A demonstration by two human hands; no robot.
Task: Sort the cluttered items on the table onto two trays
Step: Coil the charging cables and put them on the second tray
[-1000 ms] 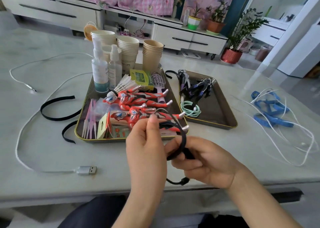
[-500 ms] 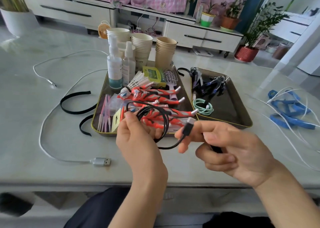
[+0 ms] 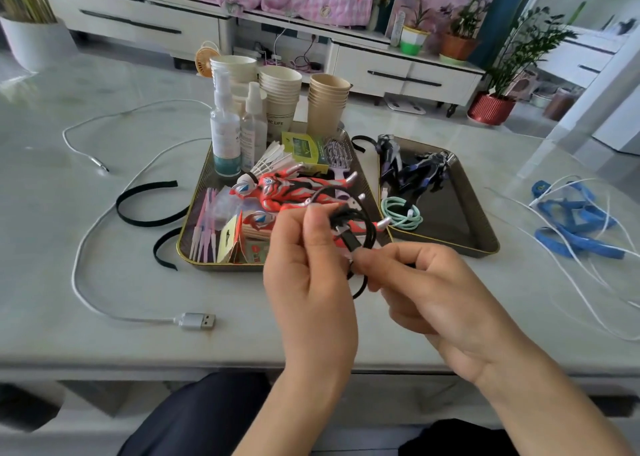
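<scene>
1. The left hand (image 3: 308, 282) pinches a thin black cable (image 3: 369, 227), wound into a small coil, between thumb and fingertips. The right hand (image 3: 440, 303) grips the cable's loose tail just below the coil with curled fingers.
2. The coil is held in the air over the near edge of the surface (image 3: 41, 230), in front of the two dark metal trays. It hides part of the red-and-silver toy figures (image 3: 287, 192) lying in the left tray (image 3: 221, 267).
3. The left tray also holds clear spray bottles (image 3: 225, 133); stacked paper cups (image 3: 327, 102) stand at its far end. The right tray (image 3: 453, 213) carries a mint-green coiled cable (image 3: 401, 213) and a dark blue toy figure (image 3: 419, 175).
4. Loose on the surface are a white USB cable (image 3: 197, 320) and a black strap (image 3: 145, 206) to the left, and blue straps (image 3: 571, 227) to the right.
5. Half a second ago the right hand held the plug out clear of the loop — now the plug lies across the coil, and the hands nearly touch.
</scene>
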